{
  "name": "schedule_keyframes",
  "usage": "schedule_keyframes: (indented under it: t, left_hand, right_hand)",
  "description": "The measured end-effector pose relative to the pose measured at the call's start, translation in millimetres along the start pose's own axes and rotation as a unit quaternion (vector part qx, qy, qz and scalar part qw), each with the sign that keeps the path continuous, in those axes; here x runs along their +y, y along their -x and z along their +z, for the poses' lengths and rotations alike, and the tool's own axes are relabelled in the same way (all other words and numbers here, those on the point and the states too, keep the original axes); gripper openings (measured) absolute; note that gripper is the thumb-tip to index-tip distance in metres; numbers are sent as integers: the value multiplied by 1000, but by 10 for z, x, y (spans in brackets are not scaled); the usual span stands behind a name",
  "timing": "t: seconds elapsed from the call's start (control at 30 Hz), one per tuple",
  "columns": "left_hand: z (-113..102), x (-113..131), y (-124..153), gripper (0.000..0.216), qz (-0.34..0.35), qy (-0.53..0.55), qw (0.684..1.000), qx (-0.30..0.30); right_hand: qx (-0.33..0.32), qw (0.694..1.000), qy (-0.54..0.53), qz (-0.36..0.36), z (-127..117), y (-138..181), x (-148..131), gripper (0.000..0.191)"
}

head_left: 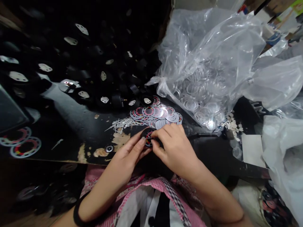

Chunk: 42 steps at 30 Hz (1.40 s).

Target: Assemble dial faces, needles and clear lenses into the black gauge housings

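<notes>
Pinching from both sides, you are holding a small round black housing with a red-and-white printed dial face [148, 138] just above the near edge of the worn black worktable [71, 148]. Your left hand [129, 156] is cupping it from below, fingers curled closed on its rim; your right hand [174, 146] is closing thumb and forefinger over its top, possibly pressing a thin needle, though that is too small to tell. It looks light, rigid and easily scratched, so keep gripping the rim. Behind it, a heap of loose printed dial discs [157, 113] and a clear plastic bag of transparent rings [208, 69] are lying.
</notes>
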<state>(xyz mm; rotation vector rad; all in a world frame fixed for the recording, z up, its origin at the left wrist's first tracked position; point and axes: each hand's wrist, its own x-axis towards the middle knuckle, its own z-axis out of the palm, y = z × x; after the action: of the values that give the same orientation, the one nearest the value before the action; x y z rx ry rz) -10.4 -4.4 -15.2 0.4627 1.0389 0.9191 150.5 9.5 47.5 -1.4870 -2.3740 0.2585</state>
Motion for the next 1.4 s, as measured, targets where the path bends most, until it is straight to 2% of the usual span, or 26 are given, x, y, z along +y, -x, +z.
schedule_keyframes:
  t: [0.1, 0.23, 0.3, 0.4, 0.5, 0.53, 0.6, 0.67, 0.7, 0.77, 0.83, 0.93, 1.03, 1.13, 1.2, 1.3, 1.4]
  left_hand:
    - [-12, 28, -9, 41, 2, -27, 1000, 0]
    - [64, 44, 14, 43, -39, 21, 998, 35]
    - [98, 32, 32, 43, -53, 40, 997, 43]
    - [85, 17, 31, 43, -37, 33, 997, 51]
    - [37, 34, -8, 47, -28, -8, 998, 60]
    - [30, 45, -20, 46, -28, -14, 997, 64]
    - [42, 71, -35, 44, -24, 1, 997, 68]
    - [75, 97, -36, 40, -21, 28, 998, 58]
    - [91, 110, -33, 37, -22, 33, 998, 53]
    - [108, 138, -23, 31, -32, 35, 998, 42]
    - [96, 162, -14, 28, -45, 40, 997, 43]
    - [46, 178, -14, 25, -62, 61, 995, 38]
    - [21, 173, -31, 22, -69, 86, 994, 28]
    - [51, 187, -55, 19, -91, 121, 988, 12]
    - [85, 218, -72, 20, -122, 150, 981, 6]
    - [118, 272, -90, 28, -133, 187, 973, 13]
    - [109, 303, -82, 23, -92, 181, 979, 23]
  right_hand:
    - [-3, 998, 55, -36, 74, -67, 25, 16]
    - [5, 998, 54, -33, 77, -97, 26, 17]
    - [-10, 999, 31, 6, 59, -111, -12, 16]
    - [-52, 996, -35, 67, 24, -132, -46, 11]
    - [-89, 983, -141, 73, -15, -161, 62, 8]
    - [-85, 978, -177, 70, -27, -185, 142, 9]
    - [-15, 974, -205, 96, -41, -275, 357, 12]
    - [102, 968, -142, 181, -29, -423, 598, 18]
    - [136, 960, -84, 229, -11, -511, 709, 22]
    - [125, 953, 2, 277, 37, -683, 879, 23]
    - [98, 952, 45, 287, 82, -814, 973, 24]
    - [106, 947, 62, 296, 86, -882, 1027, 20]
    - [137, 942, 48, 302, 14, -802, 998, 15]
    - [189, 942, 8, 277, -16, -618, 805, 12]
    - [194, 957, -40, 210, 35, -466, 581, 10]
    - [124, 986, -87, 72, 172, -242, 235, 14]
    - [89, 995, -51, -10, 266, -66, 43, 17]
